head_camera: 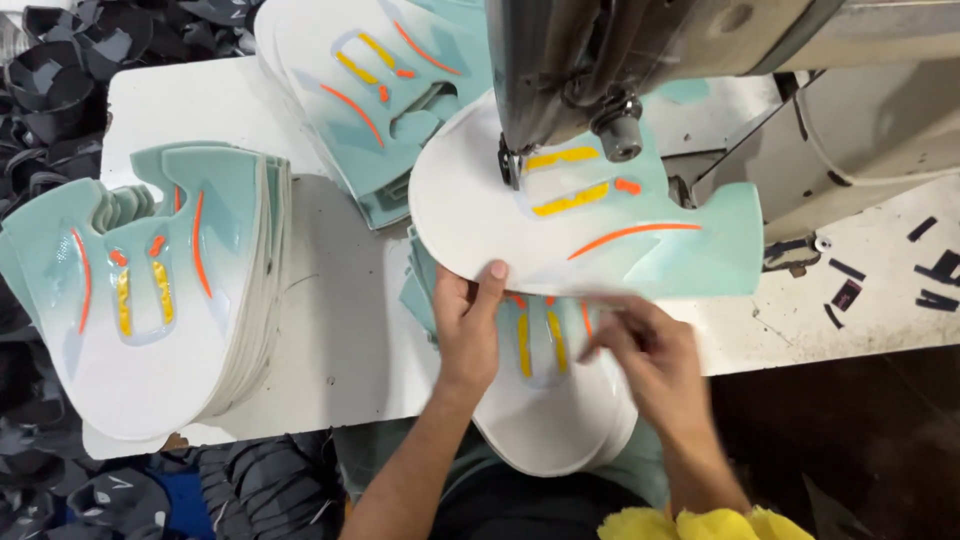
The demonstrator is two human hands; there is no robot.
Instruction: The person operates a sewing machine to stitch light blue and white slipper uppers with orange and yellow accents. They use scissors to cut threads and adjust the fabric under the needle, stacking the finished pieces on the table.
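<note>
The sewing machine (640, 60) stood at the far side of the white table (340, 330), and everything else lay around it. Directly under its needle head sat one shoe upper panel (590, 225), white fading to mint, with yellow bars and an orange stripe; no stitching could be made out on it. The left hand (467, 325) pinched that panel's near edge, thumb on top. The right hand (650, 365), blurred, rested just nearer than the machine on a small pile of panels (550, 410) at the table's near edge; whether it gripped one could not be told. Left of the machine lay a tall stack of panels (150, 290), and a second stack (370, 90) lay at the table's far edge beside the machine head. Judging by those piles, many pieces apparently remained to be handled.
</note>
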